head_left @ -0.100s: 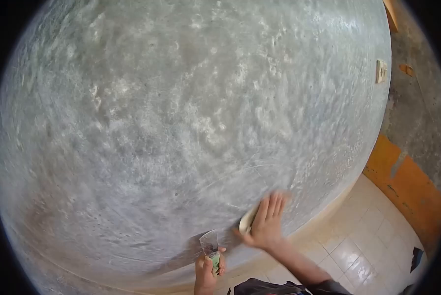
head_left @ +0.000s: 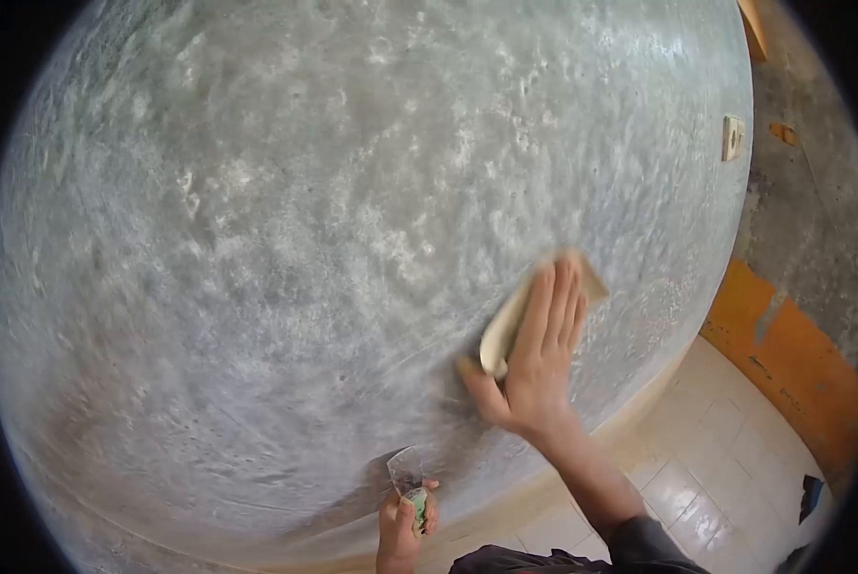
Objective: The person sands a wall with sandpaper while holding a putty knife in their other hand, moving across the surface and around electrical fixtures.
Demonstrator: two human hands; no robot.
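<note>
Fingers stretched flat, my right hand (head_left: 542, 368) presses a beige sheet of sandpaper (head_left: 506, 333) against the mottled grey wall (head_left: 314, 239). The sheet curls a little at its left edge, and a corner sticks out past the fingertips; the rest lies hidden under the hand. My thumb is spread to the left, beside the lower end of the sheet. Lower down, my left hand (head_left: 402, 531) is closed round the green handle of a putty knife (head_left: 408, 469). Its wide, shiny blade points up, close to the foot of the wall.
Pale floor tiles (head_left: 692, 478) run along the wall's base at the lower right. A wall socket (head_left: 732, 139) sits near the wall's right edge. Beyond it are an orange painted strip (head_left: 783, 340) and bare grey floor (head_left: 797, 201). A small dark object (head_left: 811, 498) lies at the far right.
My right hand has slid up the wall and slightly right with the sandpaper, so more of the sheet shows. My left hand stays in place with the putty knife.
</note>
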